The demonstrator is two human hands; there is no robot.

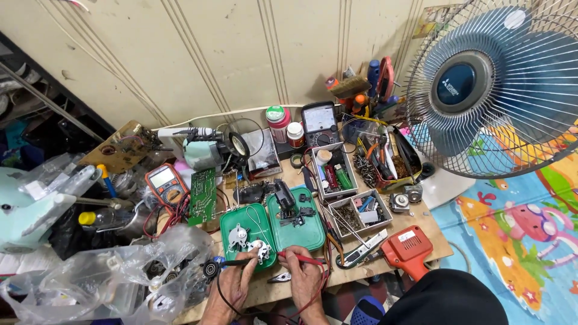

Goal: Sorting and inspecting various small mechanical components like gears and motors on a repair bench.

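Observation:
My left hand (233, 283) grips a black test probe (232, 263) whose tip points at a small white and metal part (260, 248) on the front edge of a green tray (226, 232). My right hand (303, 277) holds a red test probe (304, 259), its tip aimed at the same part from the right. Red and black leads loop down below my wrists. A second green tray (313, 238) beside the first carries black plastic parts (288, 204). An orange multimeter (167, 184) lies to the left.
A wooden board (430, 232) serves as the bench. On it lie a green circuit board (203, 195), parts boxes (360, 213), an orange power tool (408, 248), an analogue meter (320, 122) and jars (279, 123). Clear plastic bags (102, 280) crowd the left. A standing fan (497, 84) fills the right.

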